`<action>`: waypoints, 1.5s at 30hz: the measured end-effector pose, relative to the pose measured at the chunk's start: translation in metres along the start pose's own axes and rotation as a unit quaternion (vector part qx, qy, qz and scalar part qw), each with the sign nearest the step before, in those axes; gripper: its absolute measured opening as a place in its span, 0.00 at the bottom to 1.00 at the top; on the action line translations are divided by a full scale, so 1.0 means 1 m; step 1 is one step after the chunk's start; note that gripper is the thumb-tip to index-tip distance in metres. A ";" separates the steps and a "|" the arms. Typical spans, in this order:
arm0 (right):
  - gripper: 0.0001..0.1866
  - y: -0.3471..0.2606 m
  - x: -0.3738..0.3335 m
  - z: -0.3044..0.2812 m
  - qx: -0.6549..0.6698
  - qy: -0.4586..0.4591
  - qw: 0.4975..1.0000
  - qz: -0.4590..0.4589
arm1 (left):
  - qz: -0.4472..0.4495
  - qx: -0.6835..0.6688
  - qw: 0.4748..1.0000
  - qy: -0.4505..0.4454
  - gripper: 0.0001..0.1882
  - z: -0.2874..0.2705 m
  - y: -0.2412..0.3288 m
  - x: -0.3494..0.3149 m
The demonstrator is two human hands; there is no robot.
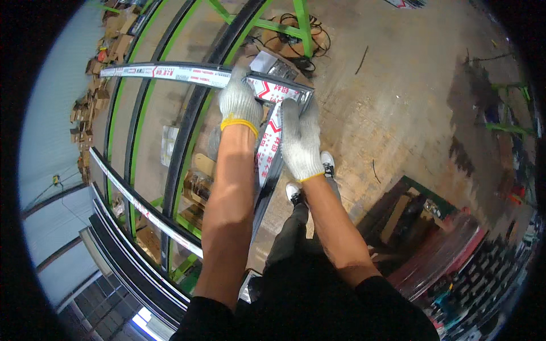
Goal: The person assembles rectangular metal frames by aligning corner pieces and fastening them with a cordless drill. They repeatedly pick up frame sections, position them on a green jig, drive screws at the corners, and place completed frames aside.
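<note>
Two long aluminium profiles covered in white film with red print meet at a corner in front of me. The far profile (pixel 187 74) runs left across the rack; the near profile (pixel 268 146) slopes down toward my body. Both my hands wear white knit gloves with yellow cuffs. My left hand (pixel 240 102) is closed over the far profile, a little left of the corner, its fingertips partly hidden. Along the outer side of the near profile, my right hand (pixel 301 142) lies with its fingers stretched toward the corner, touching the profile's end.
A green rack with curved-looking black padded rails (pixel 190 116) stands at the left. Another film-covered profile (pixel 142 207) lies across it. Black cables (pixel 310 37) lie by a green leg (pixel 302 25). Cardboard boxes (pixel 116 48) line the far left; a wrapped red stack (pixel 443 250) stands lower right.
</note>
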State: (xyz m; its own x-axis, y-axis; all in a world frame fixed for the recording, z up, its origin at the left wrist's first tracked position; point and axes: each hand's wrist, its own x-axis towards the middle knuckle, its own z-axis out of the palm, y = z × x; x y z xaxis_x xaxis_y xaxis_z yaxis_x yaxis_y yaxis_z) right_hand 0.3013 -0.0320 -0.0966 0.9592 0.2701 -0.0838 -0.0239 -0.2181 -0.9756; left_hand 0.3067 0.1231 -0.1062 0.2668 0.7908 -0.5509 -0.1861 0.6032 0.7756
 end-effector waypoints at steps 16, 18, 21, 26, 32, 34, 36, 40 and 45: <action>0.31 -0.011 0.058 -0.012 -0.356 -0.224 0.870 -0.258 | 0.208 0.432 0.864 0.154 0.07 -0.400 0.083 -0.245; 0.32 -0.016 0.060 -0.009 -0.401 -0.218 0.846 -0.275 | 0.021 0.472 0.867 0.159 0.17 -0.426 0.054 -0.277; 0.33 -0.023 0.059 -0.011 -0.430 -0.218 0.835 -0.265 | -0.186 0.312 0.929 0.067 0.29 -0.418 0.005 -0.297; 0.33 -0.020 0.055 -0.009 -0.420 -0.222 0.838 -0.270 | -0.133 0.204 0.970 0.024 0.31 -0.390 -0.025 -0.307; 0.31 -0.015 0.045 -0.011 -0.407 -0.223 0.851 -0.246 | -0.050 0.087 0.985 0.137 0.33 -0.395 -0.029 -0.310; 0.27 -0.019 0.037 -0.018 -0.419 -0.302 0.829 -0.216 | -0.078 0.215 0.957 0.176 0.31 -0.404 -0.029 -0.307; 0.19 -0.018 0.020 -0.027 -0.440 -0.258 0.800 -0.316 | -0.080 0.208 0.960 0.171 0.24 -0.417 -0.021 -0.302; 0.17 -0.021 -0.023 -0.026 -0.416 -0.224 0.831 -0.294 | -0.128 0.164 0.975 0.084 0.26 -0.438 0.004 -0.299; 0.42 -0.039 -0.049 -0.055 -0.327 -0.067 0.926 -0.178 | -0.130 0.324 0.934 0.075 0.27 -0.436 0.038 -0.307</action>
State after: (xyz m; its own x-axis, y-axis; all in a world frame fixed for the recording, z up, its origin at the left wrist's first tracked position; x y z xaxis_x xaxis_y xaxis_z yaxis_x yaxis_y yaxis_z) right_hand 0.2711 -0.0878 -0.0433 0.8284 0.5388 0.1529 0.5053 -0.6012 -0.6191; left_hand -0.1941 -0.0509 -0.0416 0.0797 0.6617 -0.7455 0.4916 0.6245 0.6069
